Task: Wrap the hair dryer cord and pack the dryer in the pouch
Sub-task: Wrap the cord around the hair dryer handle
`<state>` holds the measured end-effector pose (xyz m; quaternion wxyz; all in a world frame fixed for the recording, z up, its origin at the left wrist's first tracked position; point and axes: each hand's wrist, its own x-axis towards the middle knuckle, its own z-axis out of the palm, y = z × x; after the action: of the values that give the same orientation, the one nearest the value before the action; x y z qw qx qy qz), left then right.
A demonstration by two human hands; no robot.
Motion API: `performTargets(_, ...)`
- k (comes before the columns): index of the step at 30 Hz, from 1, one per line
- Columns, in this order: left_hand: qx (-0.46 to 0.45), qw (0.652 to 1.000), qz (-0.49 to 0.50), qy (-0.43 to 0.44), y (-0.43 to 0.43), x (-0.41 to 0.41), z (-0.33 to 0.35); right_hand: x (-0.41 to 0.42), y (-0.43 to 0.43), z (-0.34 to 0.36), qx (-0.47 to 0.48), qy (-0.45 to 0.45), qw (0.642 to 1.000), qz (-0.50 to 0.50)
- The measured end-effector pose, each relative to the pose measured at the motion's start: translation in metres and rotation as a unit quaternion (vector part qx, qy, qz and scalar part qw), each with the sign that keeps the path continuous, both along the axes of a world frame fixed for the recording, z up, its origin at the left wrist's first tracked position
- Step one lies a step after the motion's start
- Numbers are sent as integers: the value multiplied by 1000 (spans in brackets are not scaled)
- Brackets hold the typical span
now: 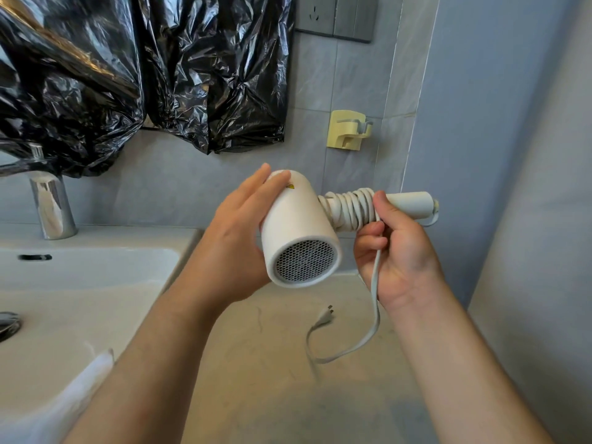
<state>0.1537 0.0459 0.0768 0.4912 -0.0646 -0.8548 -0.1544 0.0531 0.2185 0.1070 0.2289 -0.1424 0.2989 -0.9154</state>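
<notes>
While the white hair dryer (299,232) is held in the air above the pale countertop (272,395), its barrel is cupped by the left hand (238,241), fingers laid flat along the far side, mesh grille turned toward the camera; the handle is pointed to the right and is wound with several close turns of white cord (350,208); the right hand (398,251) is closed around the cord just beside the last turn, thumb pressed against the handle, fingers curled with the cord pinched inside them; below that hand the loose cord is seen hanging in a loop, ending in a plug (324,318) that is suspended above the countertop, contact not certain; no pouch can be made out; a white sink (96,283) and a chrome faucet (51,203) are noted at left; black plastic sheeting (128,75) is hung on the wall above; a yellow wall holder (347,131) and a grey socket panel (336,17) are fixed to the tiles behind.
</notes>
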Motion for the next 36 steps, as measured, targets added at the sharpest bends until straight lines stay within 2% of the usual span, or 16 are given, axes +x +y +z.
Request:
performTargets(2, -29, 999, 7, 21, 2, 2, 5, -2, 0, -2, 2, -4, 1000, 20)
performTargets(4, -15, 1000, -9, 18, 6, 6, 8, -5, 2, -4, -4, 15, 998, 60)
performTargets(7, 108, 991, -80, 13, 12, 10, 11, -8, 5, -7, -6, 72, 990, 123)
performTargets(9, 204, 967, -153, 27, 11, 9, 11, -7, 4, -10, 11, 112, 984, 135)
performTargets(12, 349, 906, -234, 56, 4, 8, 10, -2, 1, -12, 67, 162, 979, 106)
performTargets(16, 464, 841, -272, 63, 7, 2, 9, 2, -1, -11, 109, 228, 966, 54)
performTargets(20, 541, 796, -273, -1, 22, -2, 10, -1, 0, -12, 93, 209, 972, 62)
performTargets(23, 570, 788, -220, -83, 29, -2, 11, -1, 0, -12, 65, 181, 980, 55)
performTargets(25, 577, 782, -210, -105, 27, -4, 10, 0, -1, -10, 43, 140, 988, 38)
performTargets(27, 548, 809, -194, -88, 25, -5, 10, -1, -3, -9, 23, 85, 996, 19)
performTargets(30, 455, 876, -160, -14, 14, -5, 5, -5, -3, -8, 10, 35, 999, -5)
performTargets(31, 380, 915, -136, -14, 10, -4, 3, -6, -3, -7, 7, 27, 1000, -7)
performTargets(32, 266, 960, -81, -38, 8, -4, 0, -7, -3, -7, 6, 22, 1000, -8)
performTargets(33, 150, 986, -19, -70, 6, -4, -3, -9, -2, -7, 6, 17, 1000, -6)
performTargets(34, 64, 994, 32, -79, 5, -4, -5, -10, -2, -7, 9, 15, 1000, -2)
performTargets(36, -1, 997, 64, -48, 2, -5, -8, -13, -1, -8, 24, 21, 999, 9)
